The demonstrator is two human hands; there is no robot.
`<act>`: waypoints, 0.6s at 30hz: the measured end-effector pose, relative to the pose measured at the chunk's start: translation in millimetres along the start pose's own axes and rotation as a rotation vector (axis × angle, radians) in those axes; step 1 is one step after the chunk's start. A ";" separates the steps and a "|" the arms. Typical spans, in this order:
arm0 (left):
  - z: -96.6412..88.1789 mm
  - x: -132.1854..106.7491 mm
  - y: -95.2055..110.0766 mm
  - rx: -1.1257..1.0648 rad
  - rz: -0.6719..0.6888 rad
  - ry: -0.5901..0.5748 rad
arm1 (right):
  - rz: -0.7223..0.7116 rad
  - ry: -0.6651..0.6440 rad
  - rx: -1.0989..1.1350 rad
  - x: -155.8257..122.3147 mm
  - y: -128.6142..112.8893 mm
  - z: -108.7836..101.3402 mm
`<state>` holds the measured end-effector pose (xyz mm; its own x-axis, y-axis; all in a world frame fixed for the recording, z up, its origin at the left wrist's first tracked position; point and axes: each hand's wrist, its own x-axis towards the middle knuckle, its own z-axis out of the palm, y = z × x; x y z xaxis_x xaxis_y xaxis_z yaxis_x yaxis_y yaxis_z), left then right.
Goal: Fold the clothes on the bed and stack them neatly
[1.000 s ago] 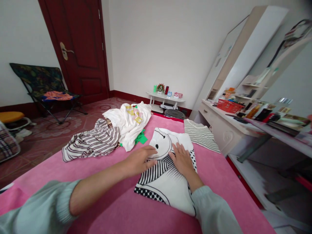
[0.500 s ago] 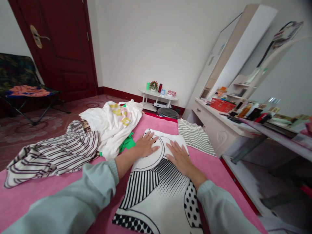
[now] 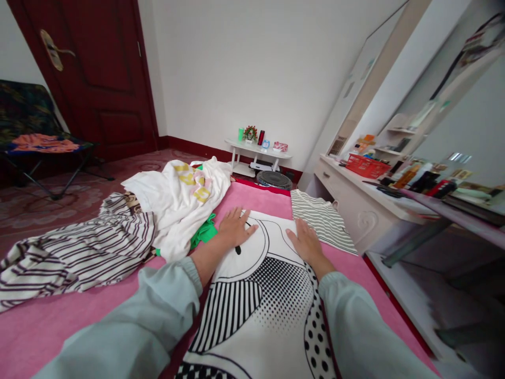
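A white garment (image 3: 272,337) with black stripes, dots and curved lines lies flat and long in front of me on the pink bedspread (image 3: 252,197). My left hand (image 3: 234,229) rests palm down on its far left corner, thumb spread to the right. At the far right corner my right hand (image 3: 308,243) lies along the edge, fingers stretched and thumb on the cloth. Both hands are open and touch the fabric. The near end of the garment runs out of view.
Left of me lie a white shirt (image 3: 173,189) with a yellow print, a green cloth (image 3: 204,231) and a striped garment (image 3: 87,247). A thin-striped top (image 3: 321,221) lies at the far right, beside the dressing table (image 3: 355,202). A low white table (image 3: 258,148) stands by the wall.
My right hand has moved right, from the upper middle of the garment to its far right edge. My left hand has slid slightly toward the far left corner. The view has shifted a little.
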<state>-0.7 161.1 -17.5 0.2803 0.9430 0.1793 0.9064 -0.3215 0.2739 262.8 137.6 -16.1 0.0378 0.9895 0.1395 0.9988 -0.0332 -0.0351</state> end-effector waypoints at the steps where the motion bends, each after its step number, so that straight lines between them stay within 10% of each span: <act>1: -0.3 -2.5 0.4 0.010 -0.016 0.008 | 0.028 0.000 -0.009 -4.5 0.0 -0.1; 18: -45.1 -125.6 -8.3 0.116 0.081 -0.141 | 0.091 -0.085 -0.059 -108.2 5.5 -15.0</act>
<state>-57.7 41.5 0.4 0.3880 0.9197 0.0599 0.9072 -0.3926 0.1512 264.6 28.3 -16.5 0.1276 0.9904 0.0536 0.9916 -0.1286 0.0144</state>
